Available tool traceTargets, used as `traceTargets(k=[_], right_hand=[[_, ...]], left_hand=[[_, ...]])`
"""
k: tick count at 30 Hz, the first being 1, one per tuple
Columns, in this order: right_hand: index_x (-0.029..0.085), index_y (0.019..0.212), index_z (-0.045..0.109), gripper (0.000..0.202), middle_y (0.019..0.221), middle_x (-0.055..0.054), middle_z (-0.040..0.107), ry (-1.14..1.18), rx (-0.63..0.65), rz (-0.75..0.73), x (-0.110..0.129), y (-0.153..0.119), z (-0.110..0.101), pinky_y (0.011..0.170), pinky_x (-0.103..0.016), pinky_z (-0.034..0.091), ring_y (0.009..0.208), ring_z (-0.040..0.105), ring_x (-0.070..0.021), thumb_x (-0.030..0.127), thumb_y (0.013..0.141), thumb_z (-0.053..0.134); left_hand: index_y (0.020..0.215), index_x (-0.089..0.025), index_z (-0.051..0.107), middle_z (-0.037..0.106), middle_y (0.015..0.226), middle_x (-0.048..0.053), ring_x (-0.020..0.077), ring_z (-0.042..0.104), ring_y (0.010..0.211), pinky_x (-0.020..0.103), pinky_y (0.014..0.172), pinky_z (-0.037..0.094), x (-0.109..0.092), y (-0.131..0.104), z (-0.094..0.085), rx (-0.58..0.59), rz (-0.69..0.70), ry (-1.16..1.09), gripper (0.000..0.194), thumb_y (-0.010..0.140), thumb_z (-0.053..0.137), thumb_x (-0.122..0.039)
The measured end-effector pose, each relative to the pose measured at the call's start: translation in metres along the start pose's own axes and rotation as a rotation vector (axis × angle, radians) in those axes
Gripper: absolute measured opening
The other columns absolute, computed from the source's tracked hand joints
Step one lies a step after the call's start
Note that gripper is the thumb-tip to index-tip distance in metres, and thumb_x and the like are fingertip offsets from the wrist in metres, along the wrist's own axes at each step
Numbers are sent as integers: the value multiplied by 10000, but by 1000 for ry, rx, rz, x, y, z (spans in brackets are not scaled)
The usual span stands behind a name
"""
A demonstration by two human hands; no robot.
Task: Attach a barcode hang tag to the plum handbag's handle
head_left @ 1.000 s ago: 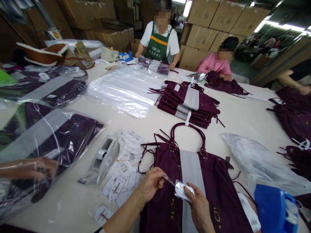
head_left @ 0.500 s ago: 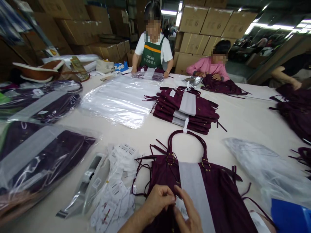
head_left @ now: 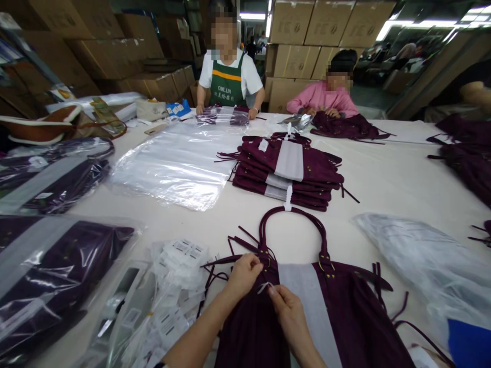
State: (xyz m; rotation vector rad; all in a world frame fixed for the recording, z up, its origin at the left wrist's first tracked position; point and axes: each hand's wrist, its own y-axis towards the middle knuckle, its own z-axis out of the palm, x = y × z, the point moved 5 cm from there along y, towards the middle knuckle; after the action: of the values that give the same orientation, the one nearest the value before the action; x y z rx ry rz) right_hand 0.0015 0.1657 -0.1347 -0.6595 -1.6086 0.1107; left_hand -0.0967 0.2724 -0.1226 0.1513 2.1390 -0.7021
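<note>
- Cardboard cartons stack up behind a wide white counter where several people work.
- Dark purple suede handbag lies flat at the near edge, looped handles pointing away, a grey paper strip running down its middle.
- Left hand rests on the bag beside the left handle ring, fingers pinched together on a thin clear plastic loop.
- Right hand meets it from below, fingertips closed on the same loop's other end.
- Pile of white hang tags sits just left of the bag, beside a clear tape dispenser.
- Stack of matching purple bags lies further back, mid-counter.
- Bagged purple handbags in clear plastic lie at far left.
- Person in green apron and person in pink top handle bags at the far side.
</note>
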Motion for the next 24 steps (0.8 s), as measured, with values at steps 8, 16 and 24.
traceTargets(k=[8, 16, 24], right_hand=[[196, 519, 466, 359, 480, 35, 378, -135, -127, 11, 2, 32, -2, 466, -241, 264, 490, 334, -122, 519, 674, 434], [218, 523, 430, 309, 491, -3, 484, -446, -198, 50, 7, 44, 3, 497, -260, 256, 481, 422, -154, 413, 757, 374], [231, 512, 435, 264, 522, -45, 548, -503, -216, 80, 4, 53, 7, 498, -276, 246, 490, 467, -174, 282, 762, 369]], left_hand=[[552, -167, 479, 469, 527, -38, 132, 481, 571, 242, 545, 329, 1, 46, 9, -28, -197, 59, 181, 536, 658, -142], [454, -167, 414, 382, 326, -74, 56, 344, 366, 199, 441, 266, -8, 42, 12, 196, -160, -180, 245, 621, 592, -161], [444, -159, 462, 389, 302, -68, 59, 349, 339, 203, 429, 244, -7, 42, 15, 377, -90, -194, 211, 625, 543, -231]])
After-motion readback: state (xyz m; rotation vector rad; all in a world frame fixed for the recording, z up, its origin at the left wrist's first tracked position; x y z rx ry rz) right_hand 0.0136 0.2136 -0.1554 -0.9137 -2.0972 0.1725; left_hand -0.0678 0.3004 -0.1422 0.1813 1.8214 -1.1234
